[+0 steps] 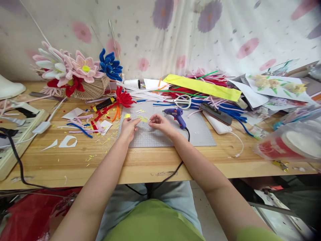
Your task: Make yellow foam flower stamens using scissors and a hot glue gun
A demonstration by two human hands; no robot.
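Observation:
Both hands are over the grey cutting mat (170, 137). My left hand (128, 130) is closed, thumb and fingertips together at a thin wire-like stem. To its right, my right hand (162, 124) has its fingers curled in a pinch; what lies between them is too small to make out. A small yellow strip (144, 119) shows between the two hands, and I cannot tell whether it is held or lying on the mat. Another yellow piece (127, 115) is just behind my left hand. Right of my right hand lies a purple glue gun (177, 115).
White-handled scissors (184, 101) and a yellow sheet (203, 87) lie among pipe cleaners at the back. Fuzzy flowers (85, 68) stand back left, near a red flower (124, 97). A power strip (27, 134) is left; a bagged cup (281, 145) stands right. The glue gun's cord (173, 174) crosses the front edge.

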